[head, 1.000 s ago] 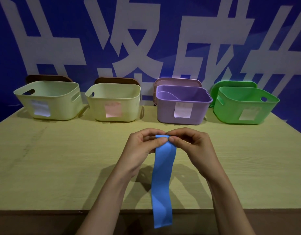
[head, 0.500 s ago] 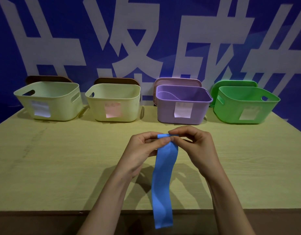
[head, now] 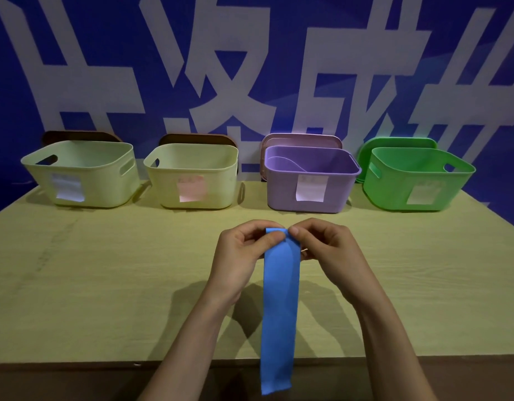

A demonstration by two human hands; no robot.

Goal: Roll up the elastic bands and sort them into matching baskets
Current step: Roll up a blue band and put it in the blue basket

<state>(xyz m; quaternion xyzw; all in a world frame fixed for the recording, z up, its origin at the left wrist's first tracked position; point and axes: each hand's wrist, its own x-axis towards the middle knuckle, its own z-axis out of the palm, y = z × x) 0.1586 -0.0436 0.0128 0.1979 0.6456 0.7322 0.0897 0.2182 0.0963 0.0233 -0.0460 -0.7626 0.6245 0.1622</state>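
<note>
A long blue elastic band [head: 279,308] hangs from my hands above the middle of the wooden table [head: 105,285]; its lower end reaches past the table's front edge. My left hand [head: 244,256] pinches the band's top end from the left, thumb on the folded tip. My right hand [head: 328,250] pinches the same end from the right, and a small fold or roll shows there. Along the back stand a pale green basket [head: 85,172], a cream basket [head: 192,175], a purple basket [head: 310,180] and a green basket [head: 417,180].
Each basket carries a paper label on its front and has a lid leaning behind it. A curved band-like shape lies inside the purple basket. A blue wall with large white characters [head: 250,68] rises directly behind the baskets.
The fingers have shifted slightly at the band's top end, working the fold. The hanging band has straightened a little, and its lower end stays past the table edge.
</note>
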